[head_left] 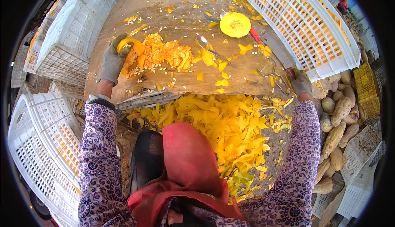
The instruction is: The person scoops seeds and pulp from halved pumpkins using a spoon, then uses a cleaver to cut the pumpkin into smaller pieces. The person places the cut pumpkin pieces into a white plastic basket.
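My left hand (113, 59), in a grey glove, grips a curved piece of hollowed pumpkin (138, 45) at the left of the wooden board (148, 17). Against it lies a heap of stringy orange pulp and seeds (166, 52). At the board's right edge, my gloved right hand (301, 83) is closed around the handle of a cleaver (279, 48), its broad blade lying flat on the wood. Near that hand rests a metal wire-framed tool (274, 76). A metal spoon (213, 50) lies mid-board. Beyond it sits a round, peeled yellow pumpkin piece (235, 25), cut face up, beside a red handle (255, 35).
A white plastic crate (304, 26) of orange pieces leans at the board's right. More white crates (74, 26) stand left, another (46, 146) lower left. Yellow peelings (216, 125) pile below the board, before my red-covered knee (188, 150). Unpeeled tan pumpkins (342, 109) lie right.
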Demonstrator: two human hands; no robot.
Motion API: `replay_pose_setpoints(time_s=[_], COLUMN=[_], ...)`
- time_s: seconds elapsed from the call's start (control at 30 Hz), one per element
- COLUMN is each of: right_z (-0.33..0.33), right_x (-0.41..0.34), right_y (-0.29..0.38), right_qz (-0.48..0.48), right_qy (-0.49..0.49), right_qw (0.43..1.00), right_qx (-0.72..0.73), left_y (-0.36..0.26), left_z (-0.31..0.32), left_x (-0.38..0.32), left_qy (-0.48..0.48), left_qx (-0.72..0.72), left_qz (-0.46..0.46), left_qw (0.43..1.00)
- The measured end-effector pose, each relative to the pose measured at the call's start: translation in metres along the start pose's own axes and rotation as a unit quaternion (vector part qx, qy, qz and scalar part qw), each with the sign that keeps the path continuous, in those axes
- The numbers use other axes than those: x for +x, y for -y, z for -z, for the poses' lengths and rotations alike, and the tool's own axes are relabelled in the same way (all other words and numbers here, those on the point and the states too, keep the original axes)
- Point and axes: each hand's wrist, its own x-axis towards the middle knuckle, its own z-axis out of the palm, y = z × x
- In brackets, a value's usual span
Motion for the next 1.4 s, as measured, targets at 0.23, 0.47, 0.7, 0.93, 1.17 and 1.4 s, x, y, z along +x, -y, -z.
replay_pose_setpoints(time_s=[0.23,0.47,0.7,0.93,1.17,1.4], right_z=[0.003,0.004,-0.019,-0.011,0.020,0.019], right_x=[-0.013,-0.037,-0.006,0.001,-0.064,-0.081], right_y=[0.056,0.204,0.256,0.253,0.318,0.419], right_qz=[0.137,0.266,0.232,0.211,0.161,0.154], right_qy=[-0.179,-0.071,0.035,-0.081,0.261,0.299], right_qw=[0.961,0.934,0.971,0.960,0.697,0.682], right_qx=[0.163,0.228,0.041,0.166,0.648,0.649], left_y=[-0.009,-0.006,-0.003,-0.004,-0.008,-0.017], left_z=[-0.001,-0.003,-0.001,-0.002,0.001,0.011], left_x=[-0.002,-0.001,-0.002,-0.001,0.004,0.009], left_qy=[-0.015,-0.015,-0.041,-0.049,-0.045,-0.023], left_qx=[0.041,0.051,0.136,0.125,0.137,0.084], left_qz=[0.037,0.069,-0.004,0.009,0.022,0.073], left_qw=[0.998,0.996,0.990,0.991,0.989,0.994])
